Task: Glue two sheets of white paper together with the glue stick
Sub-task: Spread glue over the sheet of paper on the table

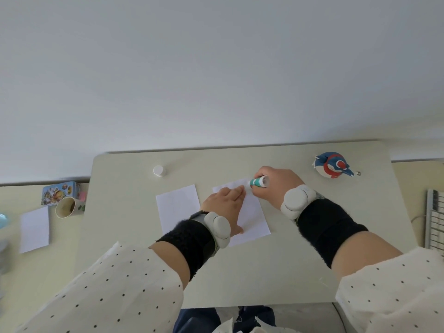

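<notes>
White paper sheet (252, 212) lies under both hands: the left hand (225, 207) presses it flat with straight fingers, the right hand (276, 186) grips the teal glue stick (258, 182), lying nearly level, tip pointing leftward at the far edge. Gluing looks underway; next, strokes toward the body. Second sheet (179, 207) waits just left.

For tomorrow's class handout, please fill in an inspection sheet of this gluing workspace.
Surface: pale table, against a white wall.
Job's things: right sheet under both hands; left sheet lies apart; glue stick uncapped, white cap near the far edge.
Clutter: bird toy, paper cup, picture tin, spare sheet.
Grippers: left hand presses the right sheet flat; right hand grips the glue stick.
Cables: one thin cable by the keyboard.
Surroundings: nothing seen.
</notes>
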